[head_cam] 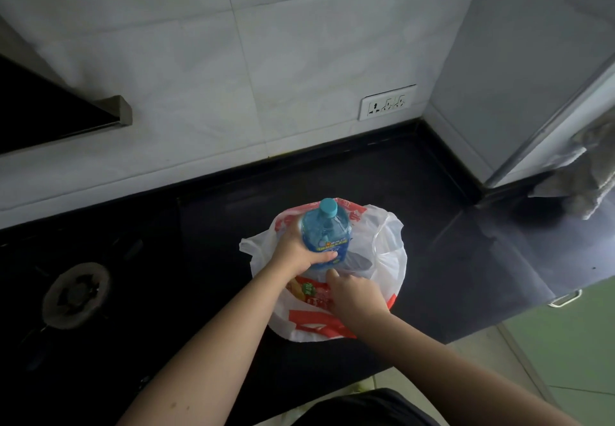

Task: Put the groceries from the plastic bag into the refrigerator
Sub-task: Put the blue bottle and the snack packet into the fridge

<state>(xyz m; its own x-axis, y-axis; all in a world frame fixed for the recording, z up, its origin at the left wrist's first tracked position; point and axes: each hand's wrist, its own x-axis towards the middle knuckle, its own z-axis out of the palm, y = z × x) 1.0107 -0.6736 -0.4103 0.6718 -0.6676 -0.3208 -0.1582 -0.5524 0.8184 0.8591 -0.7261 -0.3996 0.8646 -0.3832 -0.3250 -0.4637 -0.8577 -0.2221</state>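
A white plastic bag [386,259] with red print sits on the black countertop [466,259]. My left hand [294,247] is wrapped around a blue water bottle [324,231] with a blue cap, held upright above the bag's mouth. My right hand [354,292] rests on the bag's near side, fingers curled into the plastic beside a colourful packet [307,289] that shows inside. A dark item lies deeper in the bag, mostly hidden.
A gas burner [76,294] is set into the counter at the left. A range hood [63,116] hangs at upper left. A wall socket [387,102] is on the tiled wall. A grey cloth [585,176] hangs at right, above a green cabinet [572,335].
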